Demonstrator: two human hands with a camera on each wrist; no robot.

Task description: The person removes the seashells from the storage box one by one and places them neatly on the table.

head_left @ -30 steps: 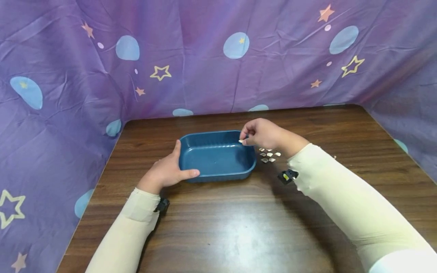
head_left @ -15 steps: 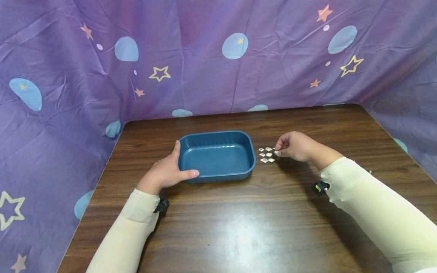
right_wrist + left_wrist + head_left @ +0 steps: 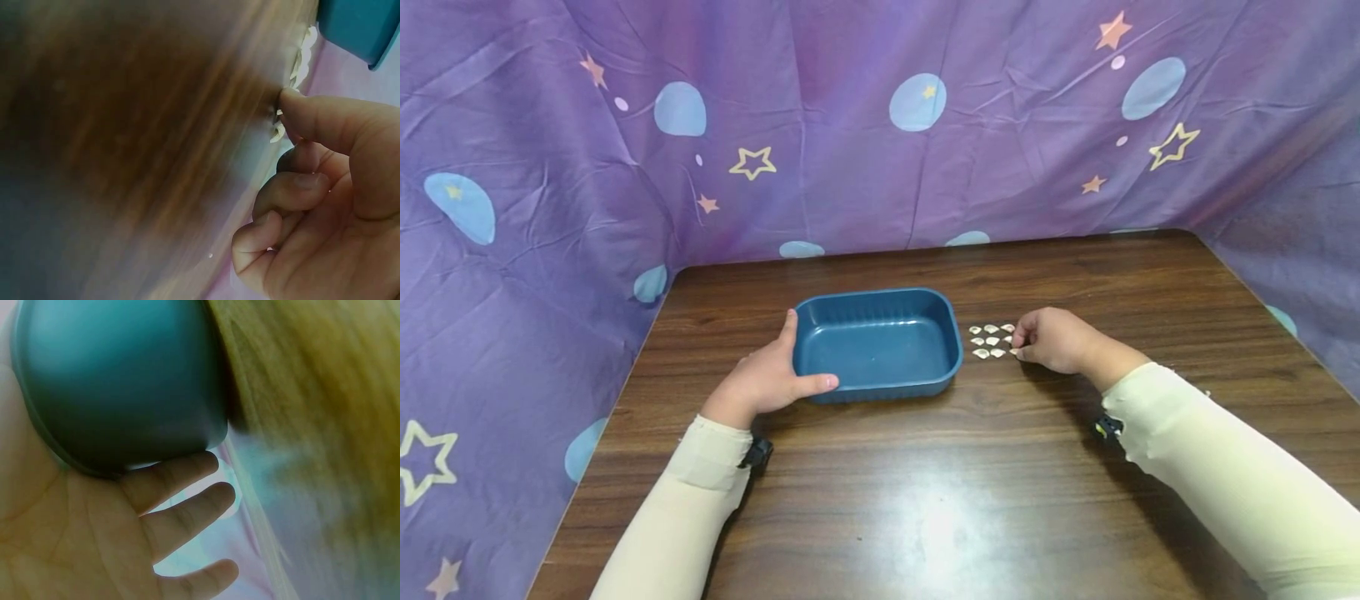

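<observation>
A blue plastic basin point(image 3: 874, 354) stands on the table with nothing in it. My left hand point(image 3: 763, 375) rests against its left end, thumb along the front edge and forefinger up by the far left corner. In the left wrist view the other fingers point(image 3: 190, 522) extend fairly straight beneath the basin wall point(image 3: 125, 381). Right of the basin, several small white seashells point(image 3: 992, 341) lie in neat rows. At the front right of these rows, my right hand point(image 3: 1060, 343) pinches a seashell point(image 3: 1015, 352) low at the tabletop, mostly hidden by thumb and forefinger.
The brown wood-grain table point(image 3: 880, 483) reaches back to a purple curtain point(image 3: 850, 167) printed with stars and blue spots. A small pale speck point(image 3: 1207, 392) shows just beyond the right sleeve.
My right hand has moved right from above the basin's edge to the shells' right column, then toward the front. More shells show there now. My left hand and the basin have stayed put.
</observation>
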